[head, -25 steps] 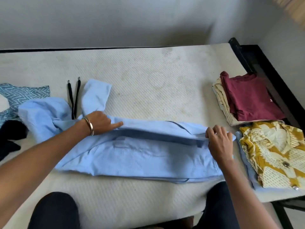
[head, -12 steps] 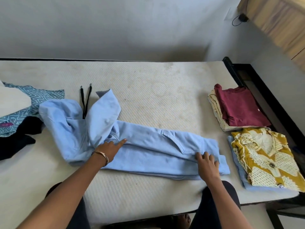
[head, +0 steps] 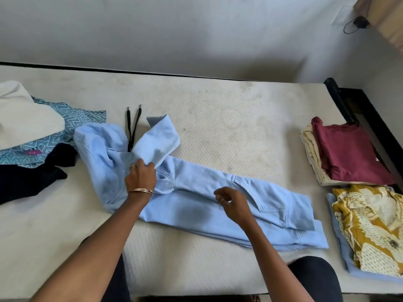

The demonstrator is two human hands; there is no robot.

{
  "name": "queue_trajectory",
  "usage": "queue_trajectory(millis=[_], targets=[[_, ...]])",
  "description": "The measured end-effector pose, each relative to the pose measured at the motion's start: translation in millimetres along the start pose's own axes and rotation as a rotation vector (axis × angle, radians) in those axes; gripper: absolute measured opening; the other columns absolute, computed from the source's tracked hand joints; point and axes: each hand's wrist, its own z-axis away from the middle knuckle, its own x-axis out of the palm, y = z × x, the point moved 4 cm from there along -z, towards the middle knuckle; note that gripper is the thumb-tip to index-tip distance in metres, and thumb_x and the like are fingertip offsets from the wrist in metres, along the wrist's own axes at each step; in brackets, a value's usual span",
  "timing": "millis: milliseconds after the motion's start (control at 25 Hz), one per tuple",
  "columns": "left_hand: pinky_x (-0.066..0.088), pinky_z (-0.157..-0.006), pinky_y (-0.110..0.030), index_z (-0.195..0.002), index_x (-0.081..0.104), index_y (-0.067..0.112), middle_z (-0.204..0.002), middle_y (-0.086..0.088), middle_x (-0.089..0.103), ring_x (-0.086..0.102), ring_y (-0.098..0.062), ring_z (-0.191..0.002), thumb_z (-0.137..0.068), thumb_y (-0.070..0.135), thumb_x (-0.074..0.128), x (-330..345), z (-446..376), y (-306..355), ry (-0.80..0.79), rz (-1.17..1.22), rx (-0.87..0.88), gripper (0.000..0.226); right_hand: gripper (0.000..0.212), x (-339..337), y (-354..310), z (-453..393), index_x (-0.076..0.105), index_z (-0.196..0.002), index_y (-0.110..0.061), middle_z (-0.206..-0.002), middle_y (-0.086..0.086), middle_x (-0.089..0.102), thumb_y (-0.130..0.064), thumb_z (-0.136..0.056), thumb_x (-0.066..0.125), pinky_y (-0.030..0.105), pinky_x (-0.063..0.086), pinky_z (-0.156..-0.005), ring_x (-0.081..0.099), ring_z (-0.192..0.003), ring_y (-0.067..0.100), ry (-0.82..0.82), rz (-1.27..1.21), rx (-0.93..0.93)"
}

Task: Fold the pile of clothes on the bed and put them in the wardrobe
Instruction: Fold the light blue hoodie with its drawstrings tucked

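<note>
Left hand (head: 141,177) grips the blue hoodie (head: 229,205), lying lengthwise left-right, hood left; right hand (head: 232,203) hovers loosely curled.

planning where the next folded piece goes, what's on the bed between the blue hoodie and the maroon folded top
Head view: only bare mattress between the light blue hoodie and the maroon top.

No readable text anywhere; only a tiny white mark, too small to read, on the folded maroon cotton shirt (head: 351,153).
</note>
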Motion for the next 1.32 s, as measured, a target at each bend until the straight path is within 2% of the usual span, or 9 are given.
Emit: queue_trajectory(millis=[120, 280, 480, 640, 800, 960, 1080, 1200, 1320], targets=[[0.049, -0.044, -0.035, -0.091, 0.071, 0.02, -0.099, -0.006, 0.057, 0.057, -0.033, -0.075, -0.071, 0.008, 0.068, -15, 19, 10, 0.291, 0.175, 0.254, 0.024, 0.026, 39, -34, -24, 0.066, -0.108, -0.003, -0.096, 0.016, 0.072, -0.024, -0.101, 0.054, 0.036, 0.055, -0.084, 0.069, -0.086, 0.022, -0.057, -0.672, 0.184], [0.051, -0.07, -0.028, -0.109, 0.072, 0.027, -0.111, -0.007, 0.058, 0.055, -0.021, -0.089, -0.08, 0.011, 0.06, -12, 53, 23, 0.284, 0.305, 0.613, 0.036, 0.073, 86, -80, -59, 0.06, -0.118, 0.005, -0.112, 0.027, 0.068, -0.062, -0.089, 0.054, 0.048, 0.047, -0.103, 0.067, -0.105, 0.034, -0.271, -1.169, 0.478], [0.055, -0.067, -0.027, -0.121, 0.066, 0.029, -0.102, -0.005, 0.052, 0.059, -0.019, -0.081, -0.087, 0.006, 0.057, -4, 48, 13, 0.174, 0.489, 0.612, 0.042, 0.058, 66, -88, -75, 0.057, -0.126, -0.008, -0.117, 0.016, 0.064, -0.013, -0.072, 0.077, 0.044, 0.053, -0.092, 0.062, -0.107, 0.032, 0.083, -1.567, 0.233], [0.053, -0.071, -0.032, -0.117, 0.067, 0.022, -0.101, -0.008, 0.058, 0.059, -0.024, -0.085, -0.087, 0.037, 0.063, -4, 39, 14, 0.03, 0.484, 0.716, 0.034, 0.013, -11, -83, -30, 0.051, -0.083, -0.015, -0.084, 0.011, 0.044, -0.014, -0.08, 0.064, 0.028, 0.041, -0.066, 0.045, -0.071, 0.014, 0.686, -0.901, -0.082], [0.054, -0.082, -0.046, -0.122, 0.056, 0.005, -0.123, -0.02, 0.054, 0.058, -0.039, -0.104, -0.069, 0.02, 0.08, 11, 8, -16, 0.039, 0.349, 0.274, 0.06, 0.047, -46, -70, 13, 0.055, -0.102, -0.011, -0.127, 0.019, 0.039, -0.05, -0.081, 0.072, 0.039, 0.03, -0.098, 0.034, -0.111, 0.023, 1.077, 0.187, -0.097], [0.049, -0.096, -0.048, -0.14, 0.043, 0.001, -0.142, -0.02, 0.045, 0.049, -0.04, -0.126, -0.067, 0.005, 0.08, 18, -27, -19, -0.144, 0.282, 0.282, 0.082, 0.087, -69, -32, -20, 0.039, -0.139, -0.027, -0.154, 0.004, 0.023, -0.072, -0.07, 0.066, 0.059, 0.02, -0.104, 0.02, -0.138, 0.029, 0.699, 0.473, 0.065], [0.038, -0.107, -0.047, -0.152, 0.023, 0.015, -0.156, -0.006, 0.028, 0.025, -0.029, -0.144, -0.085, 0.018, 0.065, 25, -57, 8, -0.291, 0.169, 0.379, 0.079, 0.104, -83, 16, -53, 0.025, -0.149, -0.028, -0.146, -0.002, 0.042, -0.08, -0.066, 0.062, 0.061, 0.011, -0.108, 0.024, -0.141, 0.024, 0.209, 0.705, 0.251], [0.016, -0.115, -0.054, -0.153, 0.003, 0.033, -0.161, 0.008, 0.008, 0.003, -0.021, -0.149, -0.096, 0.038, 0.047, 38, -78, 36, -0.585, -0.004, 0.337, 0.072, 0.074, -95, 40, -67, 0.053, -0.123, -0.03, -0.114, -0.003, 0.065, -0.079, -0.068, 0.062, 0.053, 0.019, -0.105, 0.048, -0.121, 0.024, -0.075, 0.845, 0.317], [0.002, -0.108, -0.069, -0.148, -0.011, 0.045, -0.161, 0.012, -0.006, -0.006, -0.025, -0.148, -0.086, 0.056, 0.055, 54, -71, 39, -0.765, -0.159, 0.327, 0.091, 0.064, -111, 35, -76, 0.061, -0.073, -0.018, -0.079, 0.003, 0.063, -0.079, -0.055, 0.067, 0.037, 0.039, -0.076, 0.057, -0.084, 0.026, -0.179, 0.714, 0.152]])
